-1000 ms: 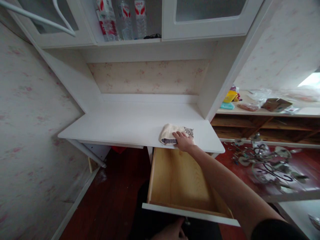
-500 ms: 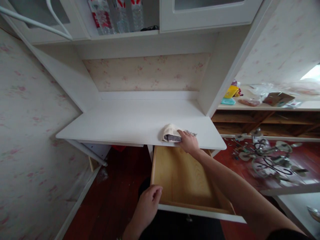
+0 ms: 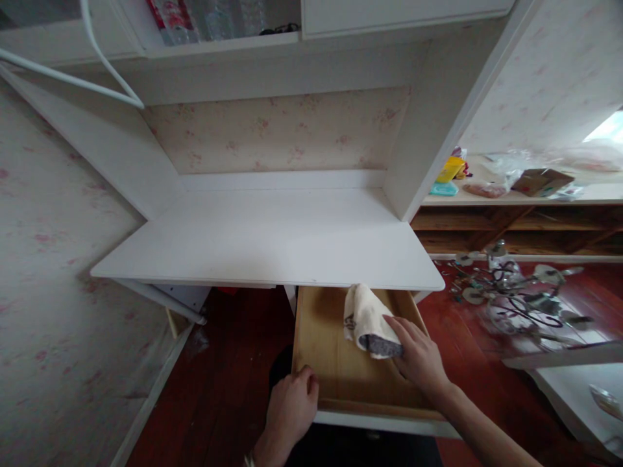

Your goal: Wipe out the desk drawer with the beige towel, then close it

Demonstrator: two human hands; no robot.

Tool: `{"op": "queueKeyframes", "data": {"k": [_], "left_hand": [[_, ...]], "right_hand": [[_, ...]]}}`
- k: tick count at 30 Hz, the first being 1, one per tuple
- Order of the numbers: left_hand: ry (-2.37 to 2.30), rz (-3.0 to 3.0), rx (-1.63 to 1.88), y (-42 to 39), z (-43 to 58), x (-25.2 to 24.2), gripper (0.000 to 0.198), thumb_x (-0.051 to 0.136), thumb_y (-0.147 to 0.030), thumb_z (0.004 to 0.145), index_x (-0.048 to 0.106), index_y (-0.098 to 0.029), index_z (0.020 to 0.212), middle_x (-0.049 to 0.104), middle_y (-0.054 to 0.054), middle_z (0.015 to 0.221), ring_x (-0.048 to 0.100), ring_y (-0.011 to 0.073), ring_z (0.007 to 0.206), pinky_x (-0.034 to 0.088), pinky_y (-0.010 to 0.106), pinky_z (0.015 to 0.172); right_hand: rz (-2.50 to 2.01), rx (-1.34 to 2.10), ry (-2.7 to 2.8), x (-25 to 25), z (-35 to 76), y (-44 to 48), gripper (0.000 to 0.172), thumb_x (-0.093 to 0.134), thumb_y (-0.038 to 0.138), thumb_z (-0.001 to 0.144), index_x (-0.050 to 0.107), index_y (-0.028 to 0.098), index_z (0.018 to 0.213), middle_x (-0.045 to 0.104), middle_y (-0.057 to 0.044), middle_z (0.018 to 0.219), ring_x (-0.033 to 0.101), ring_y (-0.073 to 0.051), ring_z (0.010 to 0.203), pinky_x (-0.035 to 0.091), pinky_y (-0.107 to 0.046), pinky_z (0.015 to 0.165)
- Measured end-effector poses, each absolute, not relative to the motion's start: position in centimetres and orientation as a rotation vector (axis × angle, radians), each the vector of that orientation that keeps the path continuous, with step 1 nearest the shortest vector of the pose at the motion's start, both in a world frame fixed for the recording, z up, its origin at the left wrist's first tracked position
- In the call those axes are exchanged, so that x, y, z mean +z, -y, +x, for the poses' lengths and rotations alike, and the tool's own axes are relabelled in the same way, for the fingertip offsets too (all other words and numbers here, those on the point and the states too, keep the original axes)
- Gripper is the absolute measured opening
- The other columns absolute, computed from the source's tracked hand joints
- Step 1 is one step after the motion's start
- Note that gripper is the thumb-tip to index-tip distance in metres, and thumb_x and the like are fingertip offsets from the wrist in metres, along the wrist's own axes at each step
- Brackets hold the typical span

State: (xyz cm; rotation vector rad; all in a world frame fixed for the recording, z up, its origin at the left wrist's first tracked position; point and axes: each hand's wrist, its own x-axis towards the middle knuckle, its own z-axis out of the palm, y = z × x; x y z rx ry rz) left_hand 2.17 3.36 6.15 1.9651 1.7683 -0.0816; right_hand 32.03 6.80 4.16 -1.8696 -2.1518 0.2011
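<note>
A cream cloth [image 3: 368, 318] with a dark grey patch is bunched in my right hand [image 3: 422, 357], whose fingers are closed on its right side. Hand and cloth are over the pulled-out wooden drawer [image 3: 328, 363], just below the front edge of the white desk [image 3: 272, 246]. Whether the cloth touches the drawer bottom I cannot tell. At the drawer's front left corner, my left hand [image 3: 293, 402] has its fingers curled in on the edge; its fingertips are partly hidden.
Above the desk, a shelf holds plastic bottles [image 3: 214, 23], and a white metal frame [image 3: 109, 78] juts in at upper left. A chandelier [image 3: 520, 292] lies on the red floor at right. Beyond it, a low shelf unit [image 3: 462, 224] carries bags and a box [image 3: 542, 183].
My right hand has drawn the cloth off the desk top, toward me and to the right, over the drawer. My left hand stays at the drawer corner. The view has tipped slightly downward.
</note>
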Motion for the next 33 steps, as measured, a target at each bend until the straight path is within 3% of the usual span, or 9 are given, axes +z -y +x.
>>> {"op": "queueKeyframes", "data": {"k": [3,6,8,11,15,21,23,26,33], "left_hand": [[-1.752,1.968,-0.112,-3.4,2.3,6.5,0.028,0.035,-0.029,0.095,0.063,-0.025,0.092,0.071,0.002,0.086,0.066,0.0169,0.080,0.039,0.024,0.064],[-1.760,1.943,-0.142,-3.2,2.4,6.5,0.027,0.035,-0.029,0.095,0.062,-0.025,0.091,0.071,0.002,0.088,0.066,0.0163,0.082,0.039,0.024,0.066],[-1.779,1.932,-0.146,-3.0,2.4,6.5,0.027,0.035,-0.028,0.095,0.062,-0.025,0.091,0.071,0.002,0.088,0.066,0.0161,0.082,0.039,0.023,0.067],[-1.789,1.943,-0.144,-2.7,2.4,6.3,0.028,0.034,-0.029,0.095,0.061,-0.025,0.091,0.070,0.001,0.086,0.066,0.0157,0.080,0.039,0.023,0.067],[-1.780,1.997,-0.159,-2.4,2.4,5.8,0.027,0.034,-0.028,0.094,0.061,-0.024,0.090,0.070,0.002,0.083,0.067,0.0165,0.078,0.040,0.023,0.065],[-1.767,2.021,-0.213,-2.7,2.3,5.1,0.028,0.033,-0.025,0.094,0.061,-0.024,0.096,0.071,0.004,0.085,0.068,0.0205,0.079,0.043,0.026,0.064],[-1.761,2.013,-0.245,-3.0,2.4,5.3,0.028,0.033,-0.026,0.094,0.061,-0.024,0.097,0.071,0.005,0.085,0.068,0.0215,0.079,0.044,0.026,0.064],[-1.764,2.001,-0.271,-3.2,2.7,5.7,0.027,0.034,-0.025,0.093,0.061,-0.023,0.095,0.071,0.004,0.085,0.068,0.0221,0.079,0.044,0.026,0.063],[-1.809,2.033,-0.112,-2.6,2.5,4.7,0.023,0.038,-0.025,0.091,0.061,-0.025,0.090,0.070,0.000,0.078,0.068,0.0187,0.072,0.039,0.024,0.058]], "right_hand": [[-1.888,0.299,2.440,0.9,30.2,-8.1,0.062,0.045,0.013,0.077,0.048,0.026,0.137,0.055,-0.009,0.131,0.049,-0.028,0.119,0.036,-0.043,0.105],[-1.895,0.330,2.607,-1.5,28.3,-10.1,0.056,0.040,0.010,0.082,0.052,0.028,0.133,0.057,-0.011,0.127,0.046,-0.030,0.123,0.023,-0.057,0.108],[-1.867,0.322,2.686,-2.4,27.3,-11.4,0.060,0.038,0.007,0.082,0.047,0.028,0.137,0.046,-0.013,0.140,0.032,-0.032,0.135,0.018,-0.064,0.106],[-1.806,0.407,2.786,-3.1,25.9,-13.0,0.078,0.046,0.006,0.075,0.029,0.031,0.147,0.018,-0.010,0.157,0.012,-0.035,0.142,0.019,-0.070,0.101],[-1.822,0.491,2.779,-3.4,22.7,-15.2,0.090,0.053,0.014,0.072,0.015,0.033,0.151,0.004,-0.006,0.159,0.005,-0.042,0.142,0.015,-0.079,0.096],[-1.874,0.531,2.748,-3.2,18.3,-19.2,0.071,0.036,0.010,0.087,0.019,0.042,0.148,0.010,0.002,0.159,0.011,-0.034,0.143,0.016,-0.075,0.101],[-1.839,0.506,2.783,-3.0,17.8,-20.3,0.070,0.041,0.012,0.087,0.020,0.040,0.148,0.011,0.001,0.158,0.012,-0.032,0.143,0.011,-0.071,0.106],[-1.777,0.508,2.829,-2.7,17.6,-21.2,0.081,0.058,0.020,0.080,0.019,0.035,0.150,0.009,-0.005,0.158,0.010,-0.034,0.143,0.006,-0.068,0.108],[-1.798,0.654,2.744,-2.8,17.5,-22.0,0.068,0.041,0.009,0.085,0.030,0.039,0.145,0.022,-0.005,0.156,0.023,-0.036,0.140,0.025,-0.074,0.097]]}}
